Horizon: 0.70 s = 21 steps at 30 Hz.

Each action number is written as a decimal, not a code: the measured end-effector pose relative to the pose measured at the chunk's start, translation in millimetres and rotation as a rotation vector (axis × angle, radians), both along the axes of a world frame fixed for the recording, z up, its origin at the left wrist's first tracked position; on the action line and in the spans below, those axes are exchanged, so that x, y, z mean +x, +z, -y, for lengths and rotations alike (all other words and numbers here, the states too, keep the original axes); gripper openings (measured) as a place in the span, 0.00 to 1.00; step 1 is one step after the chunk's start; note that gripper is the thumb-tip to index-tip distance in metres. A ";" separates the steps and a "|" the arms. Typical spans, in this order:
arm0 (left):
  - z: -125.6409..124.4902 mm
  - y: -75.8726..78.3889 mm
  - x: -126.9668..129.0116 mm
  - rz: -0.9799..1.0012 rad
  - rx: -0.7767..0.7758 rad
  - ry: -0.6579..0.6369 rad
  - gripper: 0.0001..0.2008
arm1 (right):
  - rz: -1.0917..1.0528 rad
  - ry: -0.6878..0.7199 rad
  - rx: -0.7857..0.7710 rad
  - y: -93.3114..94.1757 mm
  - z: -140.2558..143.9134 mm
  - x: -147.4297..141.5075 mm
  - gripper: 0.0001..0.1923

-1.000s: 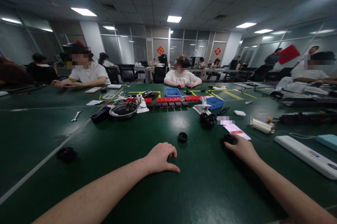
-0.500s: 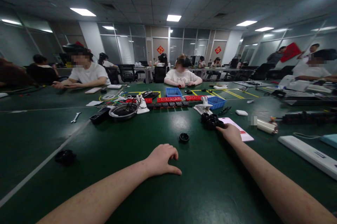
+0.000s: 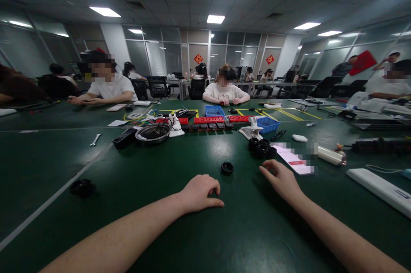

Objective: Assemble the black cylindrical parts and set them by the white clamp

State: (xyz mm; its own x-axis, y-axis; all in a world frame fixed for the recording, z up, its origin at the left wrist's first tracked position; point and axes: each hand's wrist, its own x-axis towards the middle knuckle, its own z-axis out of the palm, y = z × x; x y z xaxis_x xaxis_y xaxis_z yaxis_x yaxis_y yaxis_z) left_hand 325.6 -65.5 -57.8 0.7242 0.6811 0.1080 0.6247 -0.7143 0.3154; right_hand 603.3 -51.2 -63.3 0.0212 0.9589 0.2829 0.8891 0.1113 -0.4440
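My left hand [image 3: 199, 193] rests on the green table [image 3: 160, 221], fingers curled loosely, holding nothing. A single black ring-shaped part [image 3: 227, 167] lies just beyond it. My right hand [image 3: 280, 177] hovers low over the table with fingers apart and empty, a little in front of a cluster of black ring parts [image 3: 262, 147]. A white card with a red stripe [image 3: 294, 158] lies to the right of that cluster.
Further back are a metal bowl [image 3: 153, 132], red and black blocks [image 3: 210, 122], blue bins [image 3: 268, 124], a wrench [image 3: 95, 139] and a black part [image 3: 82, 187] at left. A white strip [image 3: 379, 185] lies at right. Several people sit across the table.
My right hand carried a black part from near the card to the cluster, left it there, and has drawn back open. My left hand stayed put.
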 end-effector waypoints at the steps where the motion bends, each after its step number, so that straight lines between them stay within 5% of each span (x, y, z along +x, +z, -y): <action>1: -0.8 -0.8 0.6 -0.005 0.010 0.002 0.13 | 0.019 0.078 -0.021 1.5 4.5 -13.1 0.18; 7: -2.0 -5.4 2.7 -0.048 0.117 0.010 0.09 | 0.120 0.160 -0.087 -0.3 -4.5 -79.8 0.30; 10: -0.6 -4.1 2.3 -0.064 0.134 0.010 0.08 | 0.176 0.179 -0.099 -3.1 -18.2 -96.8 0.26; 16: -1.2 -2.7 3.0 -0.064 0.123 0.015 0.09 | 0.172 0.403 -0.075 -4.0 -26.1 -104.6 0.20; 21: -2.9 -3.9 2.9 -0.060 0.125 0.003 0.08 | 0.114 0.520 -0.140 2.9 -2.0 -85.0 0.21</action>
